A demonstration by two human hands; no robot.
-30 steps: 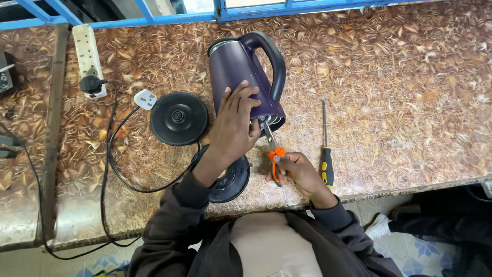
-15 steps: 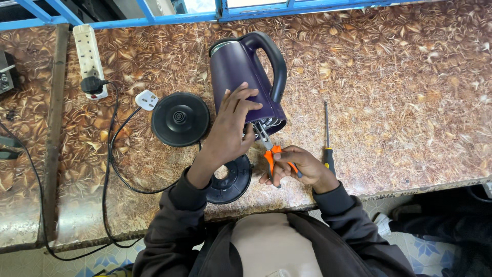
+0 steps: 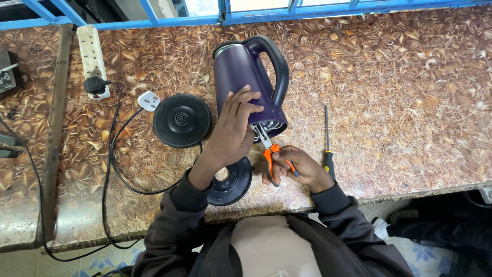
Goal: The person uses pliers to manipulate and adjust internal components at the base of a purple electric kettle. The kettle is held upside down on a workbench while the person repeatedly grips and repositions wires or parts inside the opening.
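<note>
So the right hand is wrapped around the orange handles of a pair of pliers, nose poked into the open underside of the purple kettle. Compared with half a second back, not much has moved: the grip looks about the same and the plier tip sits at the same spot at the kettle's bottom edge. A second ago the hand was lower and the pliers pointed more steeply up. The left hand stays pressed flat on the kettle's side, fingers spread, steadying it where it lies on its side on the brown patterned counter.

Going outward: a black-and-yellow screwdriver lies just right of the right hand, a round black cover plate sits partly under the left forearm, and the black power base is left of the kettle, its cord running to a white plug near the power strip.

What the plier tips actually grab is hidden by the left fingers and too small to make out.
</note>
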